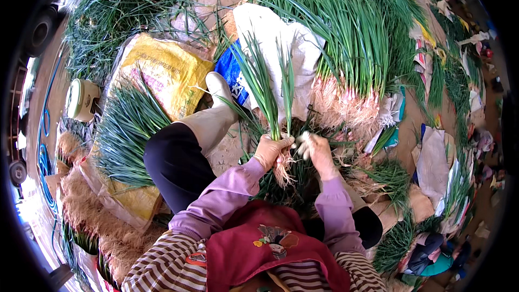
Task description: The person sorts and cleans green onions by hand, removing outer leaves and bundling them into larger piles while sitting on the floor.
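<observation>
Low in front of me, my left hand (pixel 268 151) is closed round a few green onions (pixel 265 89). Their leaves point up and away, and pale roots hang below the fist. Just to its right is my right hand (pixel 318 152), fingers curled toward the stems and blurred by motion; whether they pinch anything I cannot make out. One separate stalk (pixel 286 94) rises by my left thumb. Beyond my hands, a big pile of green onions (pixel 351 43) lies on the right with its roots toward me. A white woven sack (pixel 265 27) is spread beside it.
A yellow sack (pixel 167 73) lies left of my outstretched boot (pixel 219 89). More green onions (pixel 127 132) rest nearer on the left, by a heap with pale roots (pixel 102 211). A white-green bucket (pixel 82 100) and a blue hose (pixel 46 167) are at far left. Loose leaves (pixel 135 5) cover the back left.
</observation>
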The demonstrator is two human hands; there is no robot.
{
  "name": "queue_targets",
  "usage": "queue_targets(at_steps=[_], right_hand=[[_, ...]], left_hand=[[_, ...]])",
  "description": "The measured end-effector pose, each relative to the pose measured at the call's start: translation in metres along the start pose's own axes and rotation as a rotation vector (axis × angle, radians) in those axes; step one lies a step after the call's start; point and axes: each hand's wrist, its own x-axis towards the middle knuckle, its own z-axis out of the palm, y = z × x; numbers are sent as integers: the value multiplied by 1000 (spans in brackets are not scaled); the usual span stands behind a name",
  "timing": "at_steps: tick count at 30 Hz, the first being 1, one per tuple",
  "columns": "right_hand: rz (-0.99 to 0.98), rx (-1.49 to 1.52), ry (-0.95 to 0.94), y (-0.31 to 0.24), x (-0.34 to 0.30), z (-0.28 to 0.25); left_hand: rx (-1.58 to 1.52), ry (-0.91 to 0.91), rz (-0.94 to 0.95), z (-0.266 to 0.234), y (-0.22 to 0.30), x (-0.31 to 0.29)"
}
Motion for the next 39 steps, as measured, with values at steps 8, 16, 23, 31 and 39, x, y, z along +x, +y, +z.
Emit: queue_targets(at_steps=[8, 16, 23, 31, 39], right_hand=[[-190, 119, 275, 11, 23, 34], [206, -1462, -69, 23, 34, -32], [132, -1248, 755, -78, 86, -122], [-84, -196, -28, -1, -7, -20], [-118, 55, 10, 8, 0, 4]], left_hand=[[42, 29, 131, 6, -13, -5], [57, 42, 185, 10, 1, -3], [-6, -18, 7, 2, 6, 4], [-49, -99, -56, 8, 11, 7], [26, 14, -32, 6, 10, -3]])
